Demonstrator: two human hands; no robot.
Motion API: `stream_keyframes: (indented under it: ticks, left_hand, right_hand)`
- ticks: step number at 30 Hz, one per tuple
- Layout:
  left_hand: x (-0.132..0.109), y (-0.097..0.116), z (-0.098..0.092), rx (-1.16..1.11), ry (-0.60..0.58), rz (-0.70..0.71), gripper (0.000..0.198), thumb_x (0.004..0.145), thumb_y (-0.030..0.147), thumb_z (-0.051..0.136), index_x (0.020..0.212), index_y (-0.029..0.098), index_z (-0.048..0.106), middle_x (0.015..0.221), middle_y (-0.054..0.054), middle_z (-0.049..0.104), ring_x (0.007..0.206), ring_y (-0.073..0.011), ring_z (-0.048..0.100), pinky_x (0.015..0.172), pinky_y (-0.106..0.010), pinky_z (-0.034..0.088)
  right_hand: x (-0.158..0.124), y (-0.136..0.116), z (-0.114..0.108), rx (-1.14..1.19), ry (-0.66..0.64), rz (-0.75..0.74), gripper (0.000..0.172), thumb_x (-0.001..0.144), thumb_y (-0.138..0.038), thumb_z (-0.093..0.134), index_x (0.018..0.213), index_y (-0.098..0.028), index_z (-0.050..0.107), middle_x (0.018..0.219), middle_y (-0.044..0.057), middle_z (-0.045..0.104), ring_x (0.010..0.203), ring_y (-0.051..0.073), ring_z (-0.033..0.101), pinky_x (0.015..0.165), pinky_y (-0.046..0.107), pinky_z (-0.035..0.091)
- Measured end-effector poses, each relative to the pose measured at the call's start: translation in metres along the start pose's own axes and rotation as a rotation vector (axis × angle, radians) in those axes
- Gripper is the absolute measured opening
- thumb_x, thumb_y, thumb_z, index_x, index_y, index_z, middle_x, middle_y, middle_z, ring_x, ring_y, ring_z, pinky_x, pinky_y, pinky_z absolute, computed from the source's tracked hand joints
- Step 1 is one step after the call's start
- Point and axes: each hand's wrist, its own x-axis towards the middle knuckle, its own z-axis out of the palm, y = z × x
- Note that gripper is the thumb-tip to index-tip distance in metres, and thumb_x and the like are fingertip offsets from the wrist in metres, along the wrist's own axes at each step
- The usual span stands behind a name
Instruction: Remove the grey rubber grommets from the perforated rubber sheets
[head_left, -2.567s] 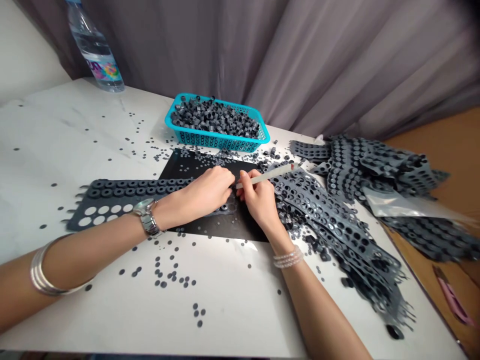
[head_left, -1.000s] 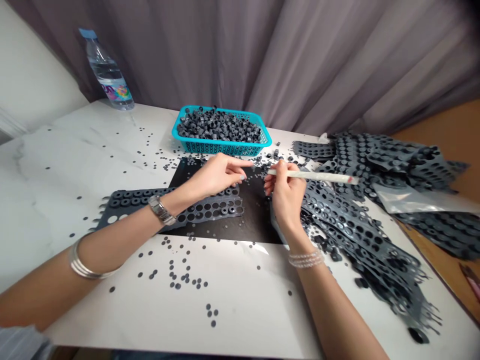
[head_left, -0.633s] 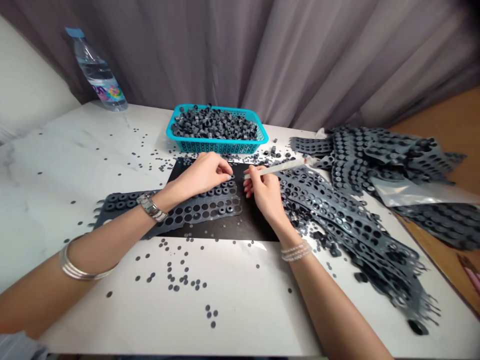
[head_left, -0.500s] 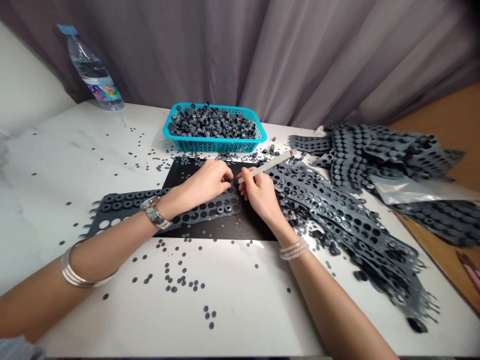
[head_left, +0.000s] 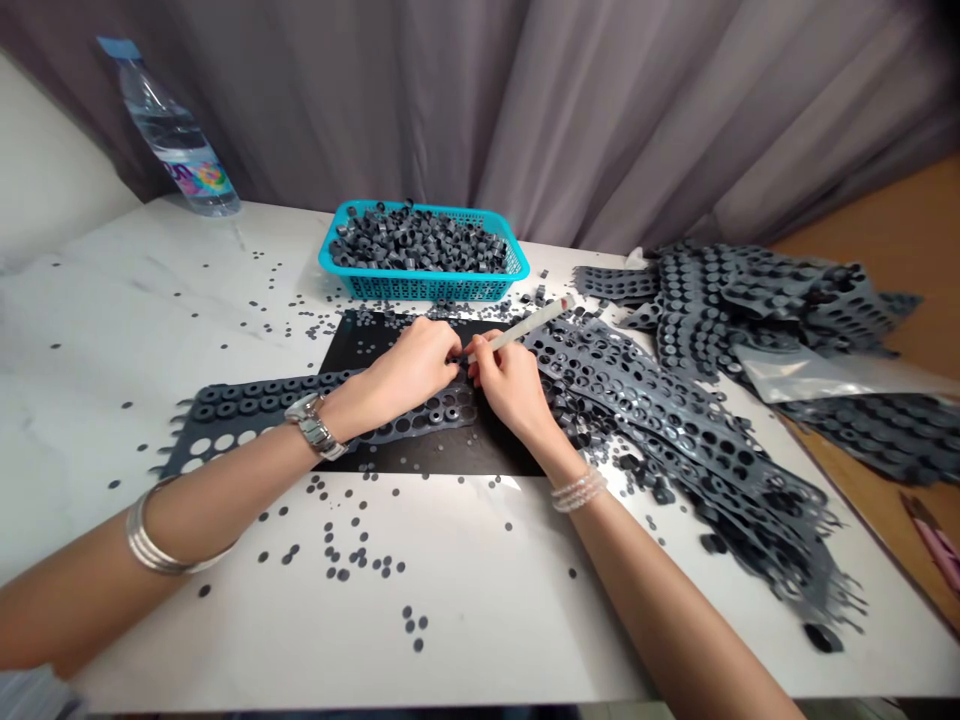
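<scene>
My left hand (head_left: 420, 365) rests over the right end of a dark grey rubber sheet (head_left: 255, 395) with rows of round caps and punched holes. Its fingers are curled closed at the sheet's far edge; what they pinch is hidden. Close beside it, my right hand (head_left: 510, 385) grips a slim white pen-like stick (head_left: 536, 320) with a reddish upper end. The stick leans up to the right, its lower tip near my left fingertips. Under the sheet lies a black mat (head_left: 390, 458).
Behind the mat stands a turquoise basket (head_left: 427, 287) heaped with small grey rubber caps. Punched rubber sheets (head_left: 637, 390) and loose caps lie at right, with more sheets (head_left: 697, 300) beyond. A water bottle (head_left: 180, 150) stands back left. Small dark discs (head_left: 364, 552) dot the white table (head_left: 285, 640).
The view has shifted slightly. My right hand and the stick have come a little closer to my left hand, which stays curled at the sheet.
</scene>
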Motion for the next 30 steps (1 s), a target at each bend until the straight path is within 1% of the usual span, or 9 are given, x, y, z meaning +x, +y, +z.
stream_keyframes:
  ticks: [7, 10, 13, 15, 17, 20, 23, 27, 30]
  left_hand:
    - [0.003, 0.005, 0.006, 0.093, 0.037, -0.006, 0.021, 0.077, 0.014, 0.054, 0.062, 0.014, 0.068, 0.055, -0.004, 0.062, 0.056, -0.0158, 0.055, 0.06, -0.03, 0.036]
    - [0.0, 0.006, -0.001, 0.0, 0.088, -0.058, 0.019, 0.076, 0.014, 0.057, 0.062, 0.014, 0.071, 0.059, -0.005, 0.068, 0.06, -0.0163, 0.061, 0.063, -0.029, 0.041]
    - [-0.004, -0.001, -0.017, -0.281, 0.202, -0.214, 0.008, 0.072, 0.018, 0.067, 0.07, 0.014, 0.074, 0.07, -0.005, 0.073, 0.068, -0.017, 0.065, 0.068, -0.028, 0.046]
    - [-0.006, -0.008, -0.029, -0.556, 0.303, -0.325, 0.006, 0.07, 0.02, 0.073, 0.072, 0.014, 0.074, 0.072, -0.004, 0.073, 0.069, -0.0151, 0.065, 0.071, -0.027, 0.05]
    - [-0.007, -0.015, -0.039, -0.842, 0.358, -0.396, 0.006, 0.07, 0.018, 0.076, 0.073, 0.013, 0.074, 0.075, -0.004, 0.072, 0.07, -0.0122, 0.065, 0.076, -0.026, 0.052]
    - [-0.006, -0.02, -0.043, -1.163, 0.298, -0.502, 0.002, 0.071, 0.009, 0.074, 0.073, 0.01, 0.073, 0.081, -0.006, 0.071, 0.076, -0.0109, 0.066, 0.083, -0.023, 0.053]
    - [-0.004, -0.023, -0.036, -1.362, 0.198, -0.603, 0.006, 0.074, 0.002, 0.07, 0.075, 0.007, 0.072, 0.082, -0.009, 0.071, 0.08, -0.0122, 0.067, 0.086, -0.023, 0.054]
    - [-0.004, -0.025, -0.026, -1.538, 0.103, -0.586, 0.009, 0.077, -0.001, 0.066, 0.076, 0.007, 0.071, 0.081, -0.008, 0.07, 0.08, -0.0123, 0.068, 0.086, -0.023, 0.056]
    - [-0.004, -0.024, -0.025, -1.593, 0.088, -0.616, 0.008, 0.08, 0.0, 0.063, 0.08, 0.006, 0.069, 0.084, -0.01, 0.069, 0.08, -0.0137, 0.068, 0.082, -0.022, 0.057]
  right_hand:
    - [0.001, -0.006, 0.004, -0.1, 0.023, -0.036, 0.03, 0.096, -0.029, 0.038, 0.071, -0.022, 0.053, 0.061, 0.0, 0.059, 0.059, 0.017, 0.059, 0.065, 0.027, 0.038]
    - [0.001, -0.005, 0.007, -0.161, 0.043, -0.05, 0.027, 0.095, -0.026, 0.038, 0.073, -0.022, 0.053, 0.063, 0.002, 0.06, 0.06, 0.018, 0.059, 0.065, 0.028, 0.037]
    - [0.002, -0.005, 0.008, -0.168, 0.049, -0.033, 0.026, 0.095, -0.025, 0.039, 0.076, -0.021, 0.056, 0.064, 0.003, 0.062, 0.061, 0.019, 0.06, 0.065, 0.028, 0.038]
    - [0.002, -0.005, 0.008, -0.144, 0.042, -0.011, 0.026, 0.095, -0.025, 0.039, 0.076, -0.02, 0.057, 0.063, 0.003, 0.062, 0.06, 0.018, 0.06, 0.066, 0.028, 0.038]
    - [0.003, -0.004, 0.007, -0.112, 0.04, 0.01, 0.026, 0.095, -0.026, 0.041, 0.076, -0.02, 0.058, 0.062, 0.002, 0.062, 0.059, 0.018, 0.06, 0.066, 0.027, 0.039]
    - [0.002, -0.002, 0.006, -0.037, 0.047, 0.051, 0.028, 0.094, -0.031, 0.042, 0.075, -0.02, 0.059, 0.06, 0.001, 0.061, 0.058, 0.017, 0.059, 0.064, 0.027, 0.04]
    - [0.0, 0.002, 0.006, 0.071, 0.069, 0.087, 0.032, 0.095, -0.038, 0.041, 0.076, -0.02, 0.06, 0.058, 0.0, 0.06, 0.056, 0.016, 0.059, 0.06, 0.026, 0.042]
    - [-0.002, 0.005, 0.006, 0.209, 0.122, 0.104, 0.035, 0.095, -0.046, 0.041, 0.081, -0.019, 0.059, 0.062, 0.0, 0.06, 0.051, 0.014, 0.057, 0.053, 0.025, 0.044]
    - [-0.003, 0.004, 0.005, 0.264, 0.159, 0.094, 0.038, 0.095, -0.051, 0.04, 0.085, -0.019, 0.059, 0.065, 0.0, 0.059, 0.048, 0.013, 0.057, 0.049, 0.024, 0.046]
